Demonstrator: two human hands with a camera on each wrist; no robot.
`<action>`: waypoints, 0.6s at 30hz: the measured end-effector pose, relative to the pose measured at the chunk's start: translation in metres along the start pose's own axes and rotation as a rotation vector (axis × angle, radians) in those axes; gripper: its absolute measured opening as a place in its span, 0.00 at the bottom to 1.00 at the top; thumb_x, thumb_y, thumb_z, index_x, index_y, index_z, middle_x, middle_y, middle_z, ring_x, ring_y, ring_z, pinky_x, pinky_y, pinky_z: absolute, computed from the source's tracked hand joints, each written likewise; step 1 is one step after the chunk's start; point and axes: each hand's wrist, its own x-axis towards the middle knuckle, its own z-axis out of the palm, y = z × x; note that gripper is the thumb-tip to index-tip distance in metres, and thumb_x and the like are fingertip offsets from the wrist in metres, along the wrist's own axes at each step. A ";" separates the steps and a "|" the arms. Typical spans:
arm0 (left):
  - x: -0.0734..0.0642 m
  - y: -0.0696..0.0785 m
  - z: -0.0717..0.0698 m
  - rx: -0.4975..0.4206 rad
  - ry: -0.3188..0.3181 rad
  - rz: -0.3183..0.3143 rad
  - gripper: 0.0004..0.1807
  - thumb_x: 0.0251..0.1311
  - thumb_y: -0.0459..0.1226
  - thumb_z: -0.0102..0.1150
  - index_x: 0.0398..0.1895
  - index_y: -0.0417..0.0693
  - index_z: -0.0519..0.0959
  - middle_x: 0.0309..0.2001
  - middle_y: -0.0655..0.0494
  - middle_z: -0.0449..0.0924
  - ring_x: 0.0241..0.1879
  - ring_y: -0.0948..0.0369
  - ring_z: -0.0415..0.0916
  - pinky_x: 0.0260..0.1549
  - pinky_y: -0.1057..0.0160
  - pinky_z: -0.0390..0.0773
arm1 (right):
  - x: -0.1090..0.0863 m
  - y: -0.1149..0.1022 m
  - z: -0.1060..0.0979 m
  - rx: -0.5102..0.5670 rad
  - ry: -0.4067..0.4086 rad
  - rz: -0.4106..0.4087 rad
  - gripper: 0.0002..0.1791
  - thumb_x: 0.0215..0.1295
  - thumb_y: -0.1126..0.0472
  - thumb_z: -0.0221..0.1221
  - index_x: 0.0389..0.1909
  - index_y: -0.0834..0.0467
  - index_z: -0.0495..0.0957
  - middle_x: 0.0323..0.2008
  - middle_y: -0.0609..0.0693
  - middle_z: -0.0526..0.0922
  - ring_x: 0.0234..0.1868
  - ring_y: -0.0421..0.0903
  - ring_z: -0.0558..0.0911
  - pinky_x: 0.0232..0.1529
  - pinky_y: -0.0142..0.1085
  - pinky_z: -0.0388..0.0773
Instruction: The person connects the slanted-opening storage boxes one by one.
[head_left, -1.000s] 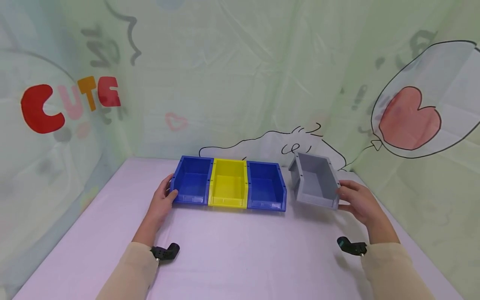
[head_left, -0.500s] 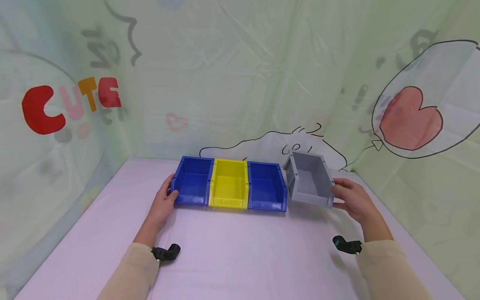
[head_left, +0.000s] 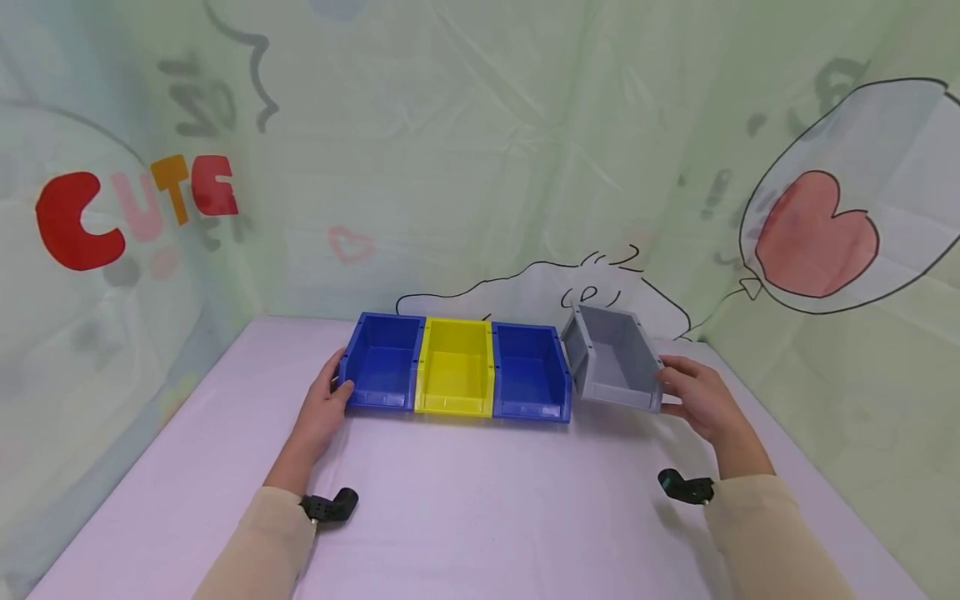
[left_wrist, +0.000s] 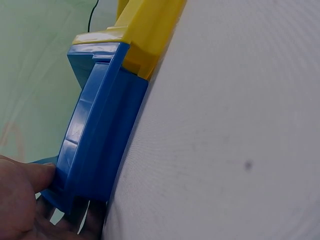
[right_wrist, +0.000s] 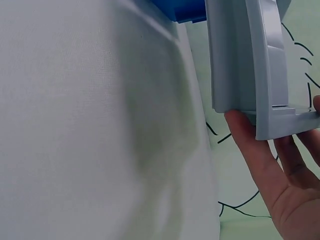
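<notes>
Three plastic storage bins stand side by side on the table: a left blue bin (head_left: 384, 368), a yellow bin (head_left: 456, 367) and a right blue bin (head_left: 528, 371). My left hand (head_left: 324, 410) grips the outer side of the left blue bin, its thumb (left_wrist: 42, 175) at the front corner and the other fingers around the side. On the right, my right hand (head_left: 701, 402) holds a grey bin (head_left: 621, 362) by its right wall. The right wrist view shows the grey bin (right_wrist: 235, 55) raised above the table; its near left edge is right at the right blue bin.
A pale cloth covers the table (head_left: 480, 508). Printed fabric walls enclose it at the back (head_left: 480, 167), left and right. Each wrist carries a small black camera, such as the left wrist camera (head_left: 330, 505).
My right hand has moved left with the grey bin, bringing it up close beside the right blue bin. The left hand and the three-bin row have stayed in place.
</notes>
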 end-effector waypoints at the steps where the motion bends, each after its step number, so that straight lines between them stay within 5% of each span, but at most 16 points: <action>1: 0.000 0.000 0.000 -0.001 0.000 0.001 0.35 0.82 0.34 0.39 0.86 0.59 0.44 0.84 0.42 0.43 0.83 0.42 0.40 0.81 0.40 0.46 | 0.001 0.000 0.001 -0.006 0.004 0.000 0.35 0.80 0.54 0.44 0.81 0.64 0.50 0.78 0.69 0.55 0.74 0.67 0.65 0.56 0.43 0.87; 11: 0.000 -0.002 -0.001 -0.017 0.003 0.016 0.35 0.82 0.33 0.39 0.85 0.58 0.45 0.84 0.40 0.44 0.83 0.41 0.42 0.81 0.41 0.47 | 0.005 -0.002 0.005 -0.036 0.036 -0.002 0.34 0.80 0.54 0.42 0.81 0.64 0.52 0.78 0.70 0.55 0.73 0.68 0.64 0.67 0.58 0.76; 18: 0.000 -0.001 -0.001 -0.013 0.009 0.012 0.35 0.81 0.33 0.40 0.85 0.58 0.45 0.84 0.40 0.45 0.83 0.41 0.43 0.81 0.41 0.48 | 0.004 0.001 0.005 -0.075 0.022 -0.019 0.34 0.82 0.53 0.42 0.81 0.65 0.53 0.78 0.70 0.57 0.73 0.68 0.66 0.66 0.58 0.77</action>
